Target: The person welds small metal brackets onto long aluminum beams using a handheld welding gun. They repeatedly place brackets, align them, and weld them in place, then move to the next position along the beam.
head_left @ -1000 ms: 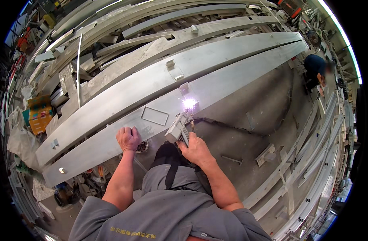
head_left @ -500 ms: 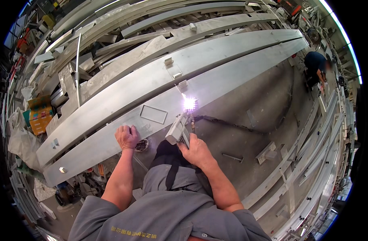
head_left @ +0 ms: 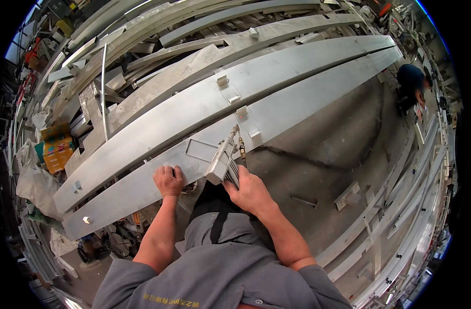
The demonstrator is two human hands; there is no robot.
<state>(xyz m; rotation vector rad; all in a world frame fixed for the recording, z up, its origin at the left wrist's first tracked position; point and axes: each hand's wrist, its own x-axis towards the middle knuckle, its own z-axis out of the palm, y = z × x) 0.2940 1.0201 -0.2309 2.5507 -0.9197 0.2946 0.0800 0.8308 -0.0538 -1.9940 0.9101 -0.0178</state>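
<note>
My right hand (head_left: 250,191) is wrapped around the grip of a silver handheld welding gun (head_left: 221,164). Its nozzle points away from me, over the nearer of two long metal beams (head_left: 318,91), close to two small metal brackets, one (head_left: 242,112) beside the gap between the beams and another (head_left: 254,135) at the near edge. No arc glows at the tip. My left hand (head_left: 168,181), its fingers curled, rests on this beam's near edge; nothing shows in it. Between hand and nozzle lies a thin rectangular outline (head_left: 201,150), partly covered by the gun.
Beyond the farther beam (head_left: 158,119), which carries small brackets too, lie piled metal lengths (head_left: 189,64). A dark cable (head_left: 318,160) curves across the floor. Long profiles (head_left: 400,226) line the right side. A co-worker (head_left: 411,85) bends over at the far right. A cardboard box (head_left: 59,149) stands left.
The bright welding light at the nozzle has gone out, and the bracket there now shows plainly. The gun has shifted slightly left and toward me. The whole view has shifted a little.
</note>
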